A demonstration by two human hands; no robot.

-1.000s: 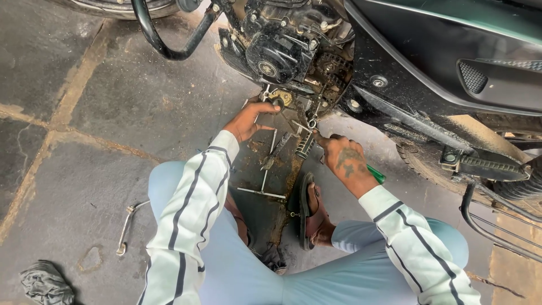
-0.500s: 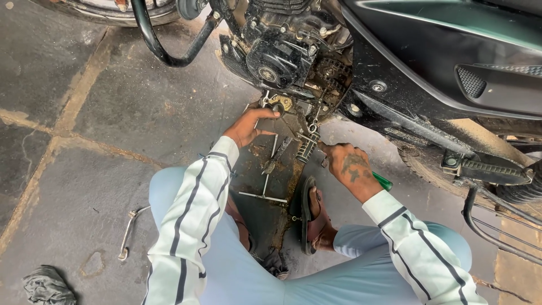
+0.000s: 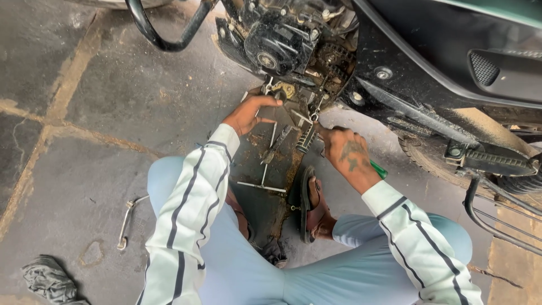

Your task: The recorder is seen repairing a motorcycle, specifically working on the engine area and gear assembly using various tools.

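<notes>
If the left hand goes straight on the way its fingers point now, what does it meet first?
The left hand points up and to the right, toward the engine's underside. It would probably first meet the small brass-coloured part just past its fingertips, below the black engine cover. Depth is unclear, so it may already touch it.

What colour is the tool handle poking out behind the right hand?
Green handle, beside the right hand; head view.

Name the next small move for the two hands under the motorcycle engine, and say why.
Probably steady the tool: the right hand holds a green-handled tool with its tip at the spring, while the left hand reaches the engine's underside. Pressing the tip in seems the likely move.
</notes>
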